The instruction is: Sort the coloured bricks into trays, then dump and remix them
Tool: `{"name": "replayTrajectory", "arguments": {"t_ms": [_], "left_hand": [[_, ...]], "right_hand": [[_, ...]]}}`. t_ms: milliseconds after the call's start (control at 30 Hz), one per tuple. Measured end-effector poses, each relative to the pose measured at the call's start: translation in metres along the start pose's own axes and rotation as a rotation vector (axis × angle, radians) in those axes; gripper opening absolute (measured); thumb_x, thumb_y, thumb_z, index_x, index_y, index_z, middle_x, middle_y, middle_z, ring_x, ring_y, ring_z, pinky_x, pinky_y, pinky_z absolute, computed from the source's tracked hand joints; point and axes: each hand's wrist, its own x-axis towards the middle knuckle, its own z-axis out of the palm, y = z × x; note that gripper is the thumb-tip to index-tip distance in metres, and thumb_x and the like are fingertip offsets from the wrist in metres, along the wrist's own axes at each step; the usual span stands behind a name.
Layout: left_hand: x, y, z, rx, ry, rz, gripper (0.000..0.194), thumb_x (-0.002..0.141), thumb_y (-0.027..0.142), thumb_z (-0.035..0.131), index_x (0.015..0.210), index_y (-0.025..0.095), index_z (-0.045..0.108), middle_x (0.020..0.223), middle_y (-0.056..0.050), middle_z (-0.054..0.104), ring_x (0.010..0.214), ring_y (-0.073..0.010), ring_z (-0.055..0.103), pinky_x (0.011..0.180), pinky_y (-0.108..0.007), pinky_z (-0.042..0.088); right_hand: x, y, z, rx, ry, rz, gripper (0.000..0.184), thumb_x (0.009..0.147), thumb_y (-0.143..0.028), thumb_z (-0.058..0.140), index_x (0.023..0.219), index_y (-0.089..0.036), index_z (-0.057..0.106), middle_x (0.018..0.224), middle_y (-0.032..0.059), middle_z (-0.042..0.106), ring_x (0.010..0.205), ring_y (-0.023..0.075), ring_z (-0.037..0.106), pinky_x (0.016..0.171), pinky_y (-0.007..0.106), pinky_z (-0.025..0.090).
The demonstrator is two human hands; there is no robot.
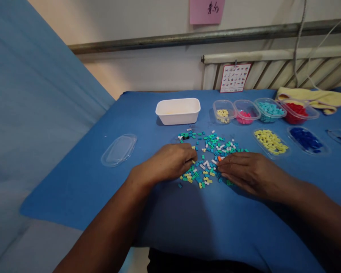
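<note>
A loose spread of small toy building bricks (207, 167) in teal, green, white and yellow lies on the blue tablecloth between my hands. My left hand (170, 161) is at the left side of the spread, its fingers curled into a pinch with a small yellow brick (193, 162) at the tips. On the right side, my right hand (246, 170) rests low over the bricks, thumb and fingers brought together. Whatever sits between those fingertips is hidden. An orange brick (219, 158) shows right beside them.
Behind the bricks stands a white tub (178, 118). Clear containers hold pale yellow (223, 115), pink (244, 116), turquoise (269, 109) and red pieces (297, 110). Lids carry yellow (270, 142) and dark blue pieces (305, 139). A clear lid (119, 150) lies left, a yellow cloth (312, 98) back right.
</note>
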Motion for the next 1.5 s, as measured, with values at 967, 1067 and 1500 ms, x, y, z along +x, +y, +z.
{"name": "replayTrajectory", "arguments": {"t_ms": [967, 1067, 1500], "left_hand": [[0.040, 0.025, 0.040, -1.520, 0.219, -0.396, 0.030, 0.085, 0.034, 0.095, 0.107, 0.014, 0.088, 0.090, -0.008, 0.084, 0.076, -0.0092, 0.075, 0.074, -0.018, 0.059], [0.040, 0.025, 0.040, -1.575, 0.215, -0.433, 0.030, 0.086, 0.029, 0.094, 0.112, 0.015, 0.088, 0.094, -0.009, 0.086, 0.083, -0.0111, 0.079, 0.078, -0.019, 0.061], [0.039, 0.029, 0.044, -1.646, 0.243, -0.428, 0.030, 0.077, 0.023, 0.099, 0.103, 0.015, 0.088, 0.092, -0.007, 0.086, 0.087, -0.0135, 0.081, 0.087, -0.023, 0.063]], "right_hand": [[0.019, -0.015, 0.024, 0.212, 0.419, 0.346, 0.029, 0.107, -0.018, 0.069, 0.134, -0.027, 0.074, 0.105, 0.0045, 0.081, 0.094, 0.0213, 0.079, 0.082, 0.035, 0.064], [0.018, -0.013, 0.025, 0.219, 0.412, 0.374, 0.026, 0.107, -0.019, 0.070, 0.131, -0.026, 0.075, 0.103, 0.0036, 0.081, 0.092, 0.0203, 0.078, 0.083, 0.034, 0.063], [0.016, -0.013, 0.024, 0.190, 0.369, 0.339, 0.020, 0.107, -0.018, 0.069, 0.125, -0.024, 0.073, 0.103, 0.0049, 0.080, 0.092, 0.0212, 0.076, 0.080, 0.033, 0.060]]}}
